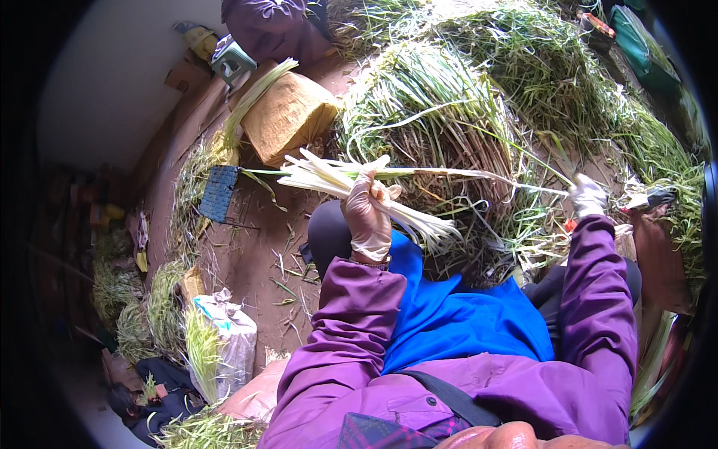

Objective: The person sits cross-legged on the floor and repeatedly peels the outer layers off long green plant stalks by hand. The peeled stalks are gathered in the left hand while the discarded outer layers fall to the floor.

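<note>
My left hand (367, 216), in a thin pale glove, grips a bundle of trimmed whitish plant stalks (320, 177) in front of my left knee. A single long stalk (454, 171) with a green end and a loose, browned sheath runs from that bundle towards the right. Its thin far end is pinched in my gloved right hand (588, 196). A thin green leaf also reaches this hand from the upper left. Behind the stalk lies a big heap of long green stalks (432, 106), its reddish-brown lower ends facing me. A blue apron (471, 325) covers my lap.
More cut greens (533, 62) lie behind the heap. Left of it stand a yellow-wrapped block (291, 115) with pale stalks on top, a blue woven piece (217, 193) and a green stool (233, 62). A white sack (233, 342) stands lower left, near another person (162, 398).
</note>
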The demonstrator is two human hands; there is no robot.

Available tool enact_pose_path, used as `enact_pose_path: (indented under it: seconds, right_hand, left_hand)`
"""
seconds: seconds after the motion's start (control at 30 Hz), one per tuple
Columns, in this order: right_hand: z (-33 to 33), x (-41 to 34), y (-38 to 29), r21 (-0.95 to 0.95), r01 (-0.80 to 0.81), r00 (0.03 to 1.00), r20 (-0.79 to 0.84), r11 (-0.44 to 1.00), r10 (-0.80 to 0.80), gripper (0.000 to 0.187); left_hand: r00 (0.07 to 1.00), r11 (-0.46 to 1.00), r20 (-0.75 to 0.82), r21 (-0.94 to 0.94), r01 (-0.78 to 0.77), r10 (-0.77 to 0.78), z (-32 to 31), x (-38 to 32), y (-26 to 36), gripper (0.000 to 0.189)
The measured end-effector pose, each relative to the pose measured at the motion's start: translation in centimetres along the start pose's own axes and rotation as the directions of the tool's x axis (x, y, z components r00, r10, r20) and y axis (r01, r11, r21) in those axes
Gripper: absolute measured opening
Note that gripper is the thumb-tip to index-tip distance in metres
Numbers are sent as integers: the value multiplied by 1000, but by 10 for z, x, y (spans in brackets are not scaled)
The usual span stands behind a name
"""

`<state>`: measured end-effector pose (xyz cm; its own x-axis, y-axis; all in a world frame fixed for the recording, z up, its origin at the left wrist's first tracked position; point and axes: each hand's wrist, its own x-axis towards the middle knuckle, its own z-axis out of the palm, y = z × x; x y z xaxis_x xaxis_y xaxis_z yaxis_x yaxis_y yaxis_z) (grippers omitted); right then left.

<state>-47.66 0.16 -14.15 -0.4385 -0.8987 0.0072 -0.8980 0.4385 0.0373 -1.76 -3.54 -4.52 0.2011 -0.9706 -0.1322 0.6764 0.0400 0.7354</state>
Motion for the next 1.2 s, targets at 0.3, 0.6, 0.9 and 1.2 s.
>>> enact_pose_path:
  seconds: [0.3,0.6,0.9,1.2]
  right_hand:
    - [-54,-35,-58,600,257,877,185,757,-444,30]
    - [-112,-106,-179,938,-327,761,186,-119,-621,21]
    - [-117,-112,-162,846,492,745,-285,208,-603,9]
    - [-87,-130,-174,755,-655,495,388,-41,-777,30]
  left_hand:
    - [915,932,207,-38,362,-347,10,-7,-26,8]
    - [874,876,124,185,445,-470,8,-32,-52,12]
    - [881,836,108,384,391,-461,19,-45,-48,27]
    - [849,860,263,375,346,-457,16,-47,-52,21]
